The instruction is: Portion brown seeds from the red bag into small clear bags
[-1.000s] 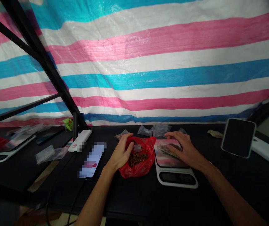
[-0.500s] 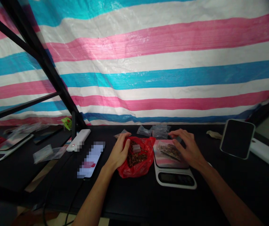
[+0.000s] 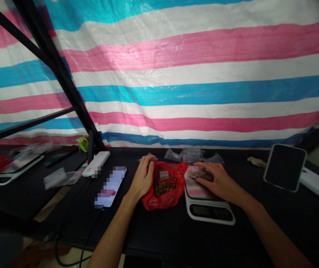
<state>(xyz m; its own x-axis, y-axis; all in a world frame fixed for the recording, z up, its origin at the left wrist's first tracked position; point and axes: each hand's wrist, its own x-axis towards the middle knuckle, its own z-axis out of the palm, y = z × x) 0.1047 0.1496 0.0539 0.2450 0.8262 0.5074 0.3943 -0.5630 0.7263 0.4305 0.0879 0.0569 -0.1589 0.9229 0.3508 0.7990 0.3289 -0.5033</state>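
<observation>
- Now that the right hand (image 3: 218,181) has come down and curled over the small clear bag (image 3: 202,175), its fingers no longer spread wide above the plate; they look to be gripping that bag, which is partly hidden beneath them.
- That bag lies on the pink-and-white plate of the kitchen scale (image 3: 209,212), and its dark contents show between the fingers.
- From where I stand, the left hand (image 3: 142,178) sits curled at the mouth of the red plastic bag (image 3: 167,197), though I can't tell whether it is actually gripping the plastic.
- Inside the red bag lies a heap of brown pieces (image 3: 161,190), with a small pale square (image 3: 163,175) resting on top.
- Just behind both hands, loose clear plastic bags (image 3: 193,155) lie on the black tabletop (image 3: 159,238).
- To the left are a white power bank (image 3: 95,163) and a phone (image 3: 109,188) with a blurred screen; to the right, a dark-faced tablet (image 3: 284,173) leans up.
- A striped tarpaulin (image 3: 193,74) hangs behind it all.
</observation>
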